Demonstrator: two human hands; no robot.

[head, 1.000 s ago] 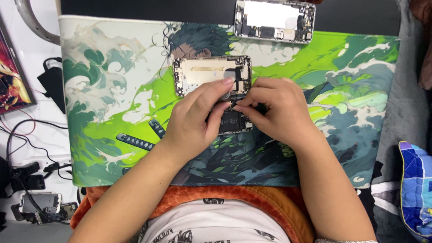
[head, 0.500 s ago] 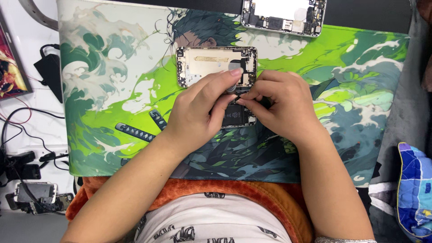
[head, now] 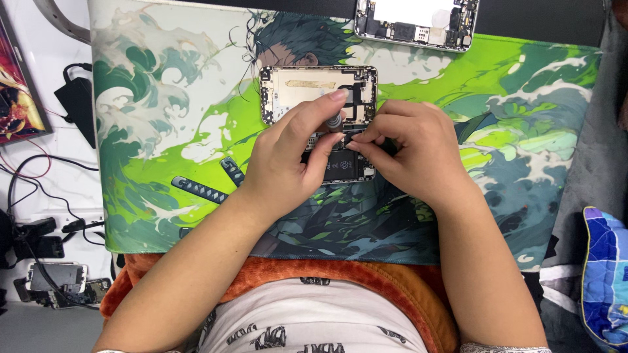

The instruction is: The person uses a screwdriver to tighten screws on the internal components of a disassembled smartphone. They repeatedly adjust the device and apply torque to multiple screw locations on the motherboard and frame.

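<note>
An opened phone housing lies on a green and teal illustrated desk mat, its bare metal inside facing up. Just below it lies a dark phone part, partly hidden by my fingers. My left hand pinches a small grey tool upright between thumb and forefinger over the housing's lower edge. My right hand rests beside it, fingertips pressed on the dark part where it meets the housing. What lies under the fingers is hidden.
A second opened phone lies at the mat's far edge. Black cables and a charger sit left of the mat, with another small phone low on the left. A blue patterned cloth is at the right.
The view has shifted slightly, so the mat and phones sit a little higher and to the right. Both hands stay at the same spot on the phone, fingers barely moved.
</note>
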